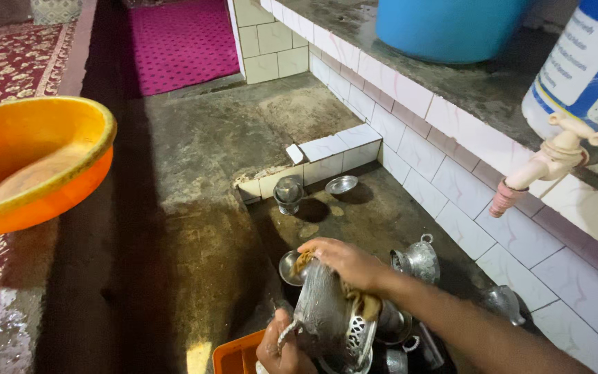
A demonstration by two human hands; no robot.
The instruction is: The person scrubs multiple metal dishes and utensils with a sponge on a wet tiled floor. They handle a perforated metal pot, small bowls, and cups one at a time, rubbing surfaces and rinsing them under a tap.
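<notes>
My left hand [283, 350] grips the lower edge of a steel strainer-like vessel [327, 315] with a perforated rim, held tilted at the bottom centre. My right hand [344, 262] presses a brownish scrubbing cloth [363, 301] against the vessel's upper side. Both hands are over a sunken washing area with several steel utensils. A small steel bowl [289, 266] sits just behind the vessel.
An orange plastic basin [32, 163] is at the left. A steel tumbler [288, 194], a small steel plate [341, 184] and a steel jug [418, 260] lie in the wash area. A tap [545, 166] sticks out from a white container at the right. An orange tray corner [237, 354] shows below.
</notes>
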